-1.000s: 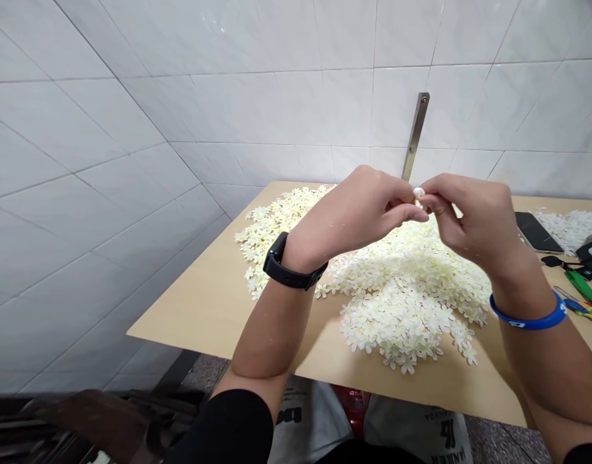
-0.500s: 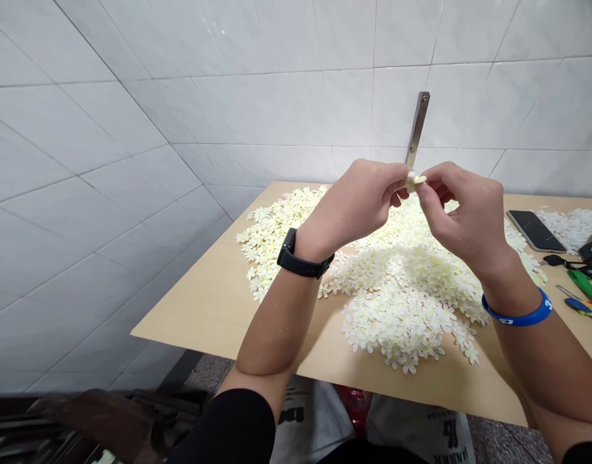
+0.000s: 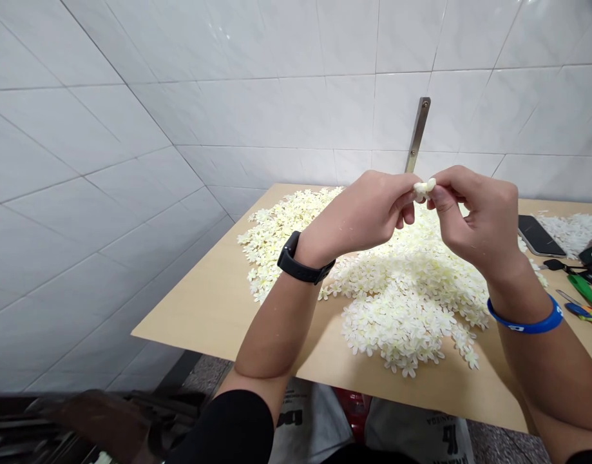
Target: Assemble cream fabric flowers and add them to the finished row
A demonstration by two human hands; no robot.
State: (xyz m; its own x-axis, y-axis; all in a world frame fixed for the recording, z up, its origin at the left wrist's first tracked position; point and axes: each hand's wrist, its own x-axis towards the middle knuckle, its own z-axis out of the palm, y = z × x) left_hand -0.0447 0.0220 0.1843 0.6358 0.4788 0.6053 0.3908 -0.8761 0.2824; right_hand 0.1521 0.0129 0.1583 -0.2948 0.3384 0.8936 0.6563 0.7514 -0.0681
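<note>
A small cream-white artificial flower point(image 3: 424, 187) is pinched between my two hands, raised above the table. My left hand point(image 3: 373, 209), with a black watch at its wrist, grips the flower's left side between thumb and fingers. From the right, my right hand point(image 3: 479, 212) pinches its other side; a blue wristband circles that wrist. Fingertips cover part of the flower, so how its petals lie is hard to make out. Below both hands spreads a large heap of loose cream and pale-yellow flowers point(image 3: 397, 322).
The tan tabletop point(image 3: 194, 309) meets a tiled wall with a metal bar point(image 3: 418, 134). To the right lie a phone point(image 3: 541, 235), a pile of small white pieces point(image 3: 578, 232), scissors point(image 3: 583, 312) and a green-handled tool point(image 3: 585, 291). Printed sacks point(image 3: 416, 428) are under the table's front edge.
Both hands have shifted slightly right and down in view with the flower between them. More of the flower shows, and its petals look more spread.
</note>
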